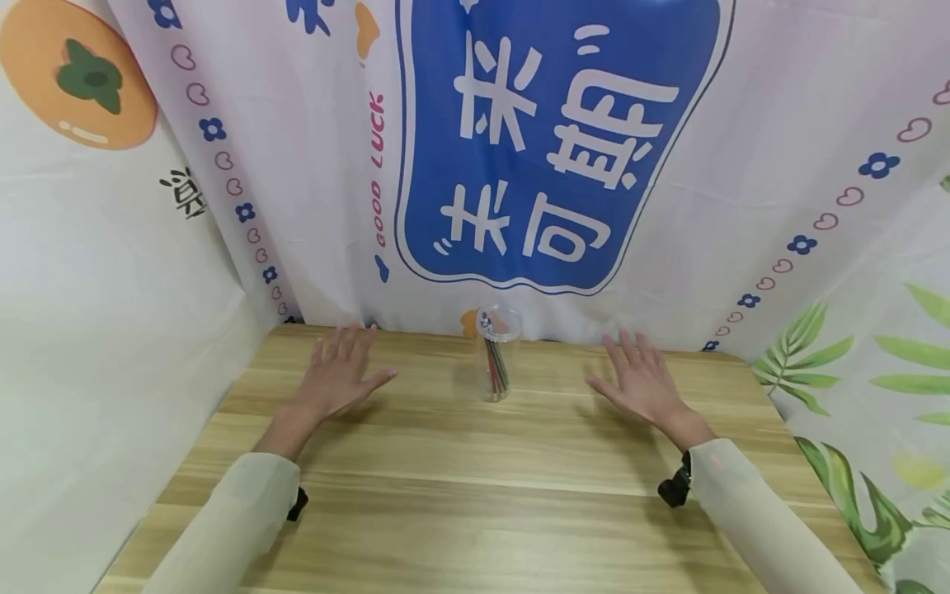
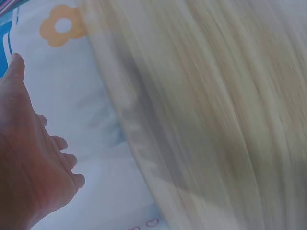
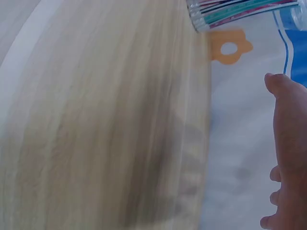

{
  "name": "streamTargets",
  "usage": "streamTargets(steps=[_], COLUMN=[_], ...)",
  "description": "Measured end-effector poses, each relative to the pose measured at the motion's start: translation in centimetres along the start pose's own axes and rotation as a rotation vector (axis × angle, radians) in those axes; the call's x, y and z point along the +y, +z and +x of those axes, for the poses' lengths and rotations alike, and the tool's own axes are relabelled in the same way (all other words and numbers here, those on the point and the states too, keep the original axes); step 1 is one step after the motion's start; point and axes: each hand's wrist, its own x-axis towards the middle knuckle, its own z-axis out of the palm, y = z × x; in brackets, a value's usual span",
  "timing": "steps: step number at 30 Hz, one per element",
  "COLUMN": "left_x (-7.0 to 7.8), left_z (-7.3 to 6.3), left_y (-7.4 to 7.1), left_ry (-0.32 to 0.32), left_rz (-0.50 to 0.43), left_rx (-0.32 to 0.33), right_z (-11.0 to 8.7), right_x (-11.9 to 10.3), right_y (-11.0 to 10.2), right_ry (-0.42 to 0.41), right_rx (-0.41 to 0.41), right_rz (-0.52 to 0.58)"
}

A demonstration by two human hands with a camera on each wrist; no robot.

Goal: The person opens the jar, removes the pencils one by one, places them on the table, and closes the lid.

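Near the back of the table stands a clear plastic jar (image 1: 499,355) with a lid, holding several thin coloured pencils (image 1: 496,367). To its left my left hand (image 1: 337,379) is spread over the tabletop, fingers toward the back edge and thumb toward the jar. On the other side my right hand (image 1: 640,381) mirrors it, fingers extended and thumb pointing inward. Neither hand holds anything. In the right wrist view the jar's lower part (image 3: 230,12) shows at the top, beyond the right thumb. The left wrist view shows my left hand (image 2: 36,153) without the jar.
The wood-grain table (image 1: 475,511) reaches back to a printed cloth (image 1: 334,206) that hangs along its far edge. A white cloth (image 1: 111,330) hangs at the left, and a leaf-patterned one (image 1: 853,396) at the right. Both wrists carry small black devices under light sleeves (image 1: 230,511).
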Motion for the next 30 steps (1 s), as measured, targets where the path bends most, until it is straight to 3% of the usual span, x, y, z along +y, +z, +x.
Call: streamTargets(steps=[12,19,30], left_x=[3.9,6.2,10.0], left_z=[0.8,1.2,2.2], left_y=[0.8,0.7,0.2], left_ry=[0.099,0.164,0.113], left_rz=[-0.151,-0.226,-0.459], left_rx=[0.040,0.097,0.032], right_z=[1.1,2.2,3.0], right_x=[-3.4,-5.4,-7.9], right_y=[-1.0,-1.8,-2.7], right_ry=[-0.051,-0.087,-0.125], right_rx=[0.017,0.036,0.005], right_rz=[0.030,0.156,0.272])
